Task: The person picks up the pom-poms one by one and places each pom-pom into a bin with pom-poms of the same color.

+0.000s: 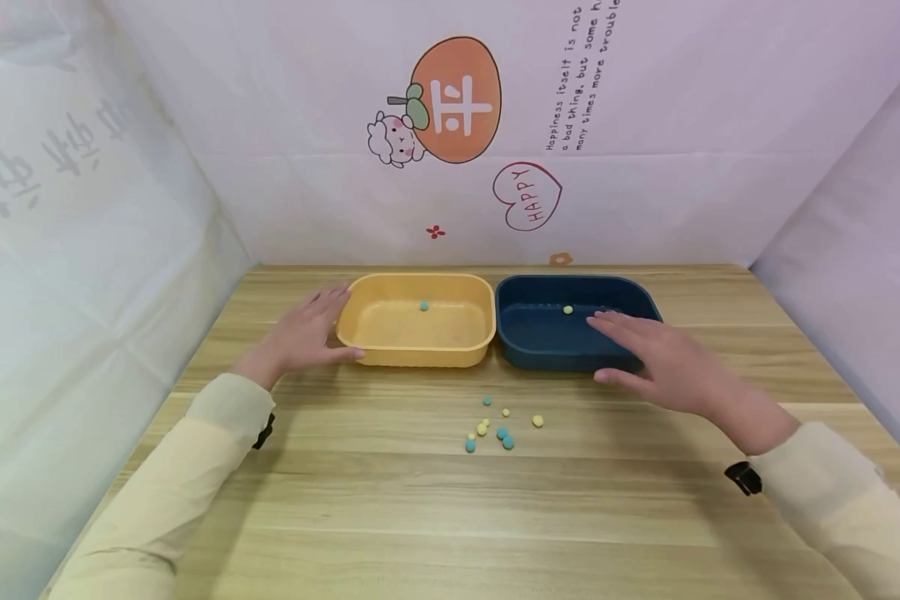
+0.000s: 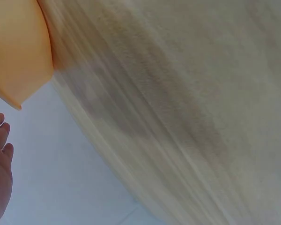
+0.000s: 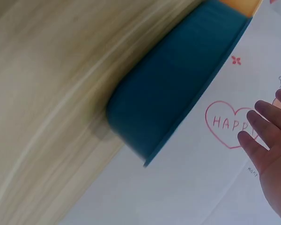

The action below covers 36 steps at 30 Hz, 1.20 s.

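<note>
My left hand [image 1: 307, 332] is at the left end of the yellow tray [image 1: 420, 358], its fingers straight and its thumb by the front left corner. Over the right side of the dark blue tray [image 1: 547, 360] hovers my right hand [image 1: 671, 362], fingers extended and nothing held. A small blue ball [image 1: 423, 306] lies inside the yellow tray, a small yellow ball [image 1: 567, 309] inside the blue one. In front of the trays, several small balls are scattered on the table, among them a blue ball [image 1: 470, 446] and a yellow ball [image 1: 537, 421].
Both trays stand side by side near the back of the wooden table [image 1: 390, 517]. Behind it rises a white printed cloth [image 1: 307, 200]; similar cloth hangs at the left and right. A dark band [image 1: 743, 478] shows at the right wrist.
</note>
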### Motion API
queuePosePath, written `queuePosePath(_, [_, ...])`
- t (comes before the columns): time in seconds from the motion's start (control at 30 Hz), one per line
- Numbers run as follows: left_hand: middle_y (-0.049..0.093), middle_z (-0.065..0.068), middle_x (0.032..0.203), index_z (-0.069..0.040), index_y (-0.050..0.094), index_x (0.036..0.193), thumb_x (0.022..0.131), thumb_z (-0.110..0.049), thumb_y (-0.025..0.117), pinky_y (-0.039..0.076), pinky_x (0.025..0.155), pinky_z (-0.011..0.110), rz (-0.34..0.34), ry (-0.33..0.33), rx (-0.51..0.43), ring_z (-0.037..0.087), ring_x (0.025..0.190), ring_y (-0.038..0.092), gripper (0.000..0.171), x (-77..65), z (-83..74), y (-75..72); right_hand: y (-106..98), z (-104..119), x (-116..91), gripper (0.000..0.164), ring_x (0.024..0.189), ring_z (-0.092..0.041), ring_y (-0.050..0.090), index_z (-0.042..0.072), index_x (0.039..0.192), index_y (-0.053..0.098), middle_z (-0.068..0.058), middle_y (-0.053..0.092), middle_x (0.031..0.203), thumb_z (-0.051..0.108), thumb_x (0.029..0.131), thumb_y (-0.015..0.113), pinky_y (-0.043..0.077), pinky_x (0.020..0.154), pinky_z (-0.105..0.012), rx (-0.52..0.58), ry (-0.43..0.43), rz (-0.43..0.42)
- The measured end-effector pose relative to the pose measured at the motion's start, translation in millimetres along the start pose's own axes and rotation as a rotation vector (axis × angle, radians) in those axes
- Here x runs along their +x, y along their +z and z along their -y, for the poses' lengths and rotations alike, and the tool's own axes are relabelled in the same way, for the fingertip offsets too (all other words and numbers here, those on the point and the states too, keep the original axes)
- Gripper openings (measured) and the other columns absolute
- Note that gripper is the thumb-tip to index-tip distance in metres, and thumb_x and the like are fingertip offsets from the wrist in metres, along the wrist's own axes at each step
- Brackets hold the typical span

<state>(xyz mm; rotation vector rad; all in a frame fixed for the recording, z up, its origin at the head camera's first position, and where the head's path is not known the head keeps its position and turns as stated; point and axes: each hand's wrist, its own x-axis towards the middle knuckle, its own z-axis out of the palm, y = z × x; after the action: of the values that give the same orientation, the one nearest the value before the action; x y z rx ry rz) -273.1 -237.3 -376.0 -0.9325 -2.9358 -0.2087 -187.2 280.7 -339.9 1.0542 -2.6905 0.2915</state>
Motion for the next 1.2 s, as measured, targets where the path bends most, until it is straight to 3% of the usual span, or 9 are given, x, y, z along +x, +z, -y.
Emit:
queuePosePath(0.3, [0.016, 0.02, 0.159, 0.006, 0.017, 0.152, 0.084, -0.068, 0.059, 0.011, 0.117, 0.045, 0.018, -0.027, -0.022, 0.036, 0.144, 0.018, 0.109, -1.9, 2.4, 5.4, 10, 14, -5, 0.07, 0.12, -0.037, 0.053, 0.004, 0.141, 0.048, -0.02, 0.052, 0.138, 0.033, 0.084, 0.076, 0.048, 0.09, -0.053, 0.051, -0.046, -0.031])
queuePosePath(0.57, [0.023, 0.024, 0.155, 0.008, 0.022, 0.15, 0.085, -0.066, 0.059, 0.011, 0.117, 0.046, 0.023, -0.028, -0.006, 0.037, 0.143, 0.02, 0.105, -1.6, 4.0, 10.5, 17, 32, -6, 0.066, 0.122, -0.035, 0.053, 0.005, 0.141, 0.049, -0.016, 0.054, 0.137, 0.038, 0.088, 0.072, 0.047, 0.093, -0.052, 0.085, -0.011, 0.013])
queuePosePath(0.97, [0.023, 0.023, 0.155, 0.008, 0.023, 0.15, 0.088, -0.063, 0.057, 0.01, 0.117, 0.045, 0.004, -0.034, -0.012, 0.037, 0.143, 0.02, 0.101, -1.2, 4.4, 14.5, 37, 58, -4, 0.06, 0.118, -0.027, 0.057, 0.005, 0.134, 0.056, -0.01, 0.059, 0.131, 0.038, 0.087, 0.073, 0.049, 0.093, -0.046, 0.203, 0.0, 0.006])
queuePosePath(1.2, [0.022, 0.023, 0.156, 0.008, 0.023, 0.149, 0.089, -0.064, 0.054, 0.009, 0.117, 0.044, -0.018, -0.038, -0.015, 0.037, 0.143, 0.02, 0.099, -2.7, 5.0, 17.6, 42, 74, -1, 0.056, 0.119, -0.027, 0.056, 0.005, 0.131, 0.058, -0.009, 0.06, 0.13, 0.04, 0.089, 0.07, 0.048, 0.095, -0.046, 0.242, 0.058, 0.059])
